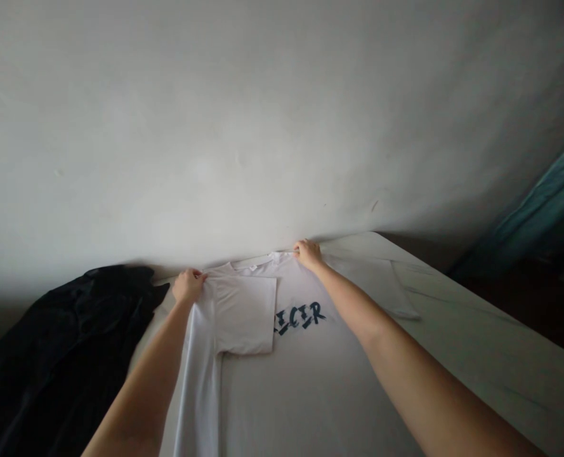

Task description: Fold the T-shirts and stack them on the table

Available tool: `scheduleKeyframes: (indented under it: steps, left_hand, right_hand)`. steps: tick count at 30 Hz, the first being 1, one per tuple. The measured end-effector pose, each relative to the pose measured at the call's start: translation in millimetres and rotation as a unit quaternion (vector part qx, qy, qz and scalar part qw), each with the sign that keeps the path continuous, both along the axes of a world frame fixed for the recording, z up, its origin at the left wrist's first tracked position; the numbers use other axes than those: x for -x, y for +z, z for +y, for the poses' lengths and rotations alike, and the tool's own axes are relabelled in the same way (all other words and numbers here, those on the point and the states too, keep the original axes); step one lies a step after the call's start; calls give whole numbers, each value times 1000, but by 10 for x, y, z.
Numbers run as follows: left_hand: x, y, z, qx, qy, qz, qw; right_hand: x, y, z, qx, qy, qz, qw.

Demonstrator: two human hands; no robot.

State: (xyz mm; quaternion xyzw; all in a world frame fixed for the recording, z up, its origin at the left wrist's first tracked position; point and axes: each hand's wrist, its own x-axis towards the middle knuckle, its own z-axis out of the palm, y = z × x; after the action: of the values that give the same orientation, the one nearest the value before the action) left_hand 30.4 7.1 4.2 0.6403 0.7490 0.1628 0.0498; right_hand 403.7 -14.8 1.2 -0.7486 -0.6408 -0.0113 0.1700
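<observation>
A white T-shirt (282,393) with dark brushed lettering lies spread on the table, its collar towards the wall. Its left sleeve is folded inward over the chest and covers part of the lettering; the right sleeve lies stretched outward. At the fold by the left shoulder, my left hand (189,285) pinches the cloth. My right hand (308,252) grips the shirt at the shoulder just right of the collar, its fingers closed on the fabric.
Dark cloth (72,336) is heaped at the left beside the shirt. The pale marbled table (491,336) extends to the right. Behind it rises a plain grey wall (243,127). Teal fabric (538,203) hangs at the far right.
</observation>
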Motion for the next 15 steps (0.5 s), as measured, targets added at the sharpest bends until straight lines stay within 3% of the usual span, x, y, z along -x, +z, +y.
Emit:
scheduleKeyframes:
  steps: [3, 7, 10, 15]
  left_hand:
    - [-182, 29, -233, -102, 10, 55, 993]
    - [-400, -30, -685, -171, -99, 82, 977]
    - [-392, -177, -1058, -181, -181, 73, 964]
    - [-79, -391, -1812, -122, -267, 77, 953]
  right_hand:
    - [18, 2, -258, -70, 34, -14, 997]
    - [144, -79, -878, -54, 116, -32, 991]
    - [298, -171, -1436, 9, 151, -37, 988]
    - [334, -231, -2296, 46, 171, -10, 984]
